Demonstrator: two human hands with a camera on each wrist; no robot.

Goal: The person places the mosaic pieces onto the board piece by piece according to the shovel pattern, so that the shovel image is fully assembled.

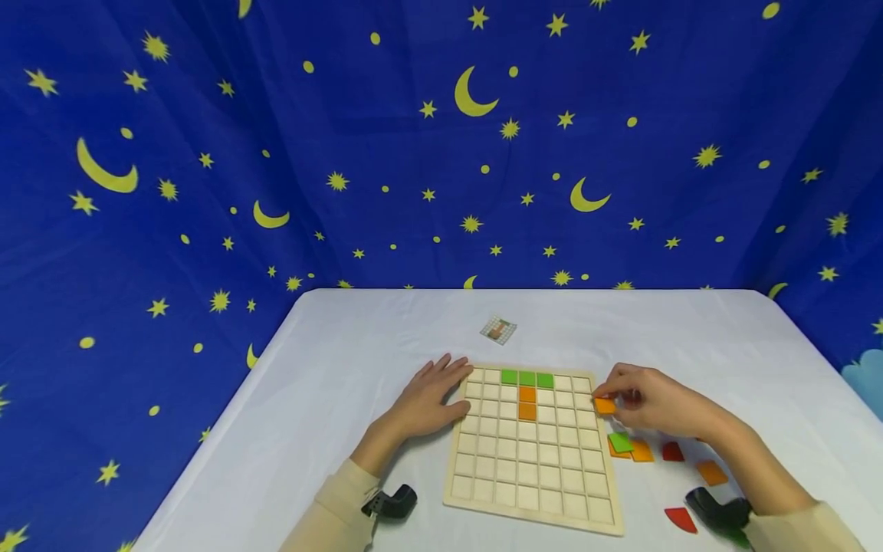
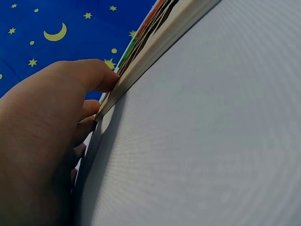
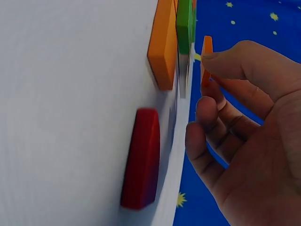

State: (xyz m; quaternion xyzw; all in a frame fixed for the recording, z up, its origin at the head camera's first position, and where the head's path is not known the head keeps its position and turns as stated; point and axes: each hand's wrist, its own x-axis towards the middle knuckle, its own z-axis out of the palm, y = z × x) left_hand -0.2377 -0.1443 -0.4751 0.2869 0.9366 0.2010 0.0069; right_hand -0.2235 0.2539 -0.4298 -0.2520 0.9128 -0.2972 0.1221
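A wooden grid board (image 1: pixel 507 445) lies on the white table, with three green square tiles (image 1: pixel 527 379) in its top row. Two orange square tiles (image 1: pixel 527 403) run down below the middle green one. My left hand (image 1: pixel 428 399) rests at the board's upper left edge with fingers spread; thumb and fingertips touch the rim in the left wrist view. Between thumb and finger, my right hand (image 1: pixel 651 399) pinches an orange tile (image 3: pixel 207 59) just off the board's right edge. That tile is raised over the table, and the other fingers curl loosely.
Right of the board lie a loose green tile (image 1: pixel 621 442) overlapping orange ones (image 1: pixel 642 451), a red piece (image 1: pixel 672 451), another orange tile (image 1: pixel 712 473) and a red quarter-circle (image 1: pixel 681 520). A small pattern card (image 1: pixel 499 330) lies behind the board. A starry blue curtain (image 1: pixel 414 138) surrounds the table.
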